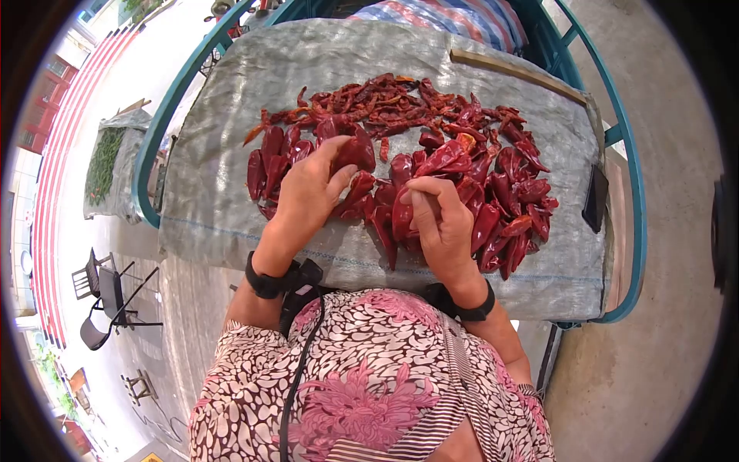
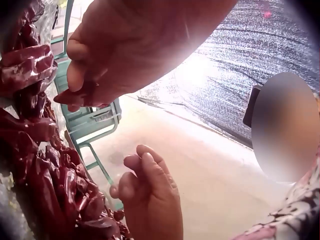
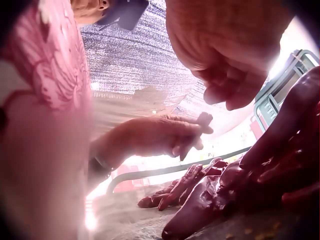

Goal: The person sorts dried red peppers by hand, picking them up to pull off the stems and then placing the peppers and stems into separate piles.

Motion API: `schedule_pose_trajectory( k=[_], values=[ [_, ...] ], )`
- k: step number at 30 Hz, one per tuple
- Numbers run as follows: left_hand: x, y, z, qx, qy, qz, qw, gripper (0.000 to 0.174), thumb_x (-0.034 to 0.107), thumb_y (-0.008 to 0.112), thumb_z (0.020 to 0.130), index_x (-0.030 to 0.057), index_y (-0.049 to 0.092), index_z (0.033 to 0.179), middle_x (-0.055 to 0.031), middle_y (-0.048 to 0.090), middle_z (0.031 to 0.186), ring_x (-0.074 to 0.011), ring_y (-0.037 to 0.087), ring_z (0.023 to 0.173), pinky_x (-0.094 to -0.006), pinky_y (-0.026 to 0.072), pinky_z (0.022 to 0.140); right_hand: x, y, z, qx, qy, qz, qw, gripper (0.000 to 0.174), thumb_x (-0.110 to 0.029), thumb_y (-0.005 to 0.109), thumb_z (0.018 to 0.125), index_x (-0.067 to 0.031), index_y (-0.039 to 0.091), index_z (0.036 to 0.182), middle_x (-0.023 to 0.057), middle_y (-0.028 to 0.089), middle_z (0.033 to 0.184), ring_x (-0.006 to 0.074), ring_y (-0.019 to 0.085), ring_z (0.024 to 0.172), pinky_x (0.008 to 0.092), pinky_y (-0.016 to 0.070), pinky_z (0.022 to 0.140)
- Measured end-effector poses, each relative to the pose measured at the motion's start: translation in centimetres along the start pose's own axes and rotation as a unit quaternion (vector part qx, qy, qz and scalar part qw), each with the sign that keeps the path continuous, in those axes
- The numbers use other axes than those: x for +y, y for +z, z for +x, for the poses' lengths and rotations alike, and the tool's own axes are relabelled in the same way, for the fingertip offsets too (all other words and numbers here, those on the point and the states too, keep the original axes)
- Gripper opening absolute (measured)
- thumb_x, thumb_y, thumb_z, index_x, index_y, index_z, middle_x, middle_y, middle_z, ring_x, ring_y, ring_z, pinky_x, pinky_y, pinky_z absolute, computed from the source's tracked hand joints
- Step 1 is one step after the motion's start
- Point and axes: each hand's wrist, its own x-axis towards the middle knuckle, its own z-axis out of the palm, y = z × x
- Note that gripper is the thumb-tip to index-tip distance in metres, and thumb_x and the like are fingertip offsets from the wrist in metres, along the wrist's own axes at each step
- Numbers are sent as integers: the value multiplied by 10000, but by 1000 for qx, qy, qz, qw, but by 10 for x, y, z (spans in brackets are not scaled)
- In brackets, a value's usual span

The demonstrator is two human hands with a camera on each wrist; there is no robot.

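Note:
A heap of glossy dried red chili peppers lies on a grey woven sheet. Over its left part, my left hand pinches a dark red chili pepper, whose pointed tip sticks out past the fingers in the left wrist view. My right hand hovers above the near middle of the heap, fingers curled and the thumb close to the index finger. Nothing shows between those fingers in the left wrist view. Smaller, more shrivelled peppers form a band along the far side.
Teal metal rails surround the sheet-covered surface. A wooden strip lies at the far right, and a dark flat object sits by the right edge. A striped bag is behind. Chairs stand on the ground at left.

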Motion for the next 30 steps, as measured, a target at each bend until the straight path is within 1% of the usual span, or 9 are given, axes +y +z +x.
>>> schedule_pose_trajectory(
  k=[2,8,12,19,21,23,26,28,30],
  values=[
    [-4,7,-3,90,54,12,994,449,132,750,869,66,613,1292,-161,625,1060,-328,663,836,-419,532,687,3,-1,-1,10,-17,-5,1000,163,-5,616,983,-32,633,1143,107,702,883,171,700,766,288,545,675],
    [-17,17,-28,-101,197,170,960,493,31,739,755,137,650,1228,-159,546,1025,-340,656,833,-434,543,663,5,-3,-3,8,-18,-25,999,173,-3,621,975,-32,640,1144,111,705,882,185,713,774,289,548,678],
    [-30,31,-31,-55,172,238,954,476,33,724,775,144,608,1223,-111,516,955,-336,643,843,-425,540,693,9,-4,-5,-4,-21,-25,999,168,-12,620,976,-35,640,1141,110,711,882,191,717,761,294,549,668],
    [-16,14,-32,-64,100,67,991,406,16,693,845,82,597,1233,-82,636,1035,-230,647,779,-337,529,693,9,-5,-6,-34,23,-49,998,230,-80,656,970,-46,630,1196,123,712,894,220,728,752,317,555,661],
    [-12,11,-33,-98,106,9,990,409,19,689,873,66,579,1265,-77,674,1073,-171,645,777,-309,520,694,1,-5,-4,-77,28,-83,993,315,-172,688,957,-58,614,1242,130,716,915,242,728,753,341,555,656],
    [0,9,-38,-126,79,-65,987,389,36,689,880,59,571,1250,-124,678,1052,-217,658,788,-341,525,708,3,-3,-4,-112,14,-140,984,480,-327,724,924,-80,584,1311,138,728,987,288,726,766,380,558,657],
    [9,8,-42,-130,52,-117,983,377,33,697,901,35,567,1255,-148,697,1029,-208,658,794,-327,527,717,-6,-3,-4,-162,60,-132,976,492,-342,717,921,-82,585,1317,143,730,1034,309,727,782,377,565,678],
    [3,10,-40,-116,23,-140,983,347,26,699,908,40,589,1236,-134,694,1028,-201,655,804,-314,525,709,6,2,-9,-106,21,-101,989,346,-198,685,944,-69,625,1259,151,730,1045,306,727,781,369,564,681],
    [-7,11,-36,-35,11,-176,984,315,26,701,914,43,618,1217,-114,674,1003,-176,646,793,-303,521,698,12,2,-8,-52,-18,-89,995,274,-113,666,949,-63,649,1218,153,729,1034,288,727,779,360,561,672]
  ],
)
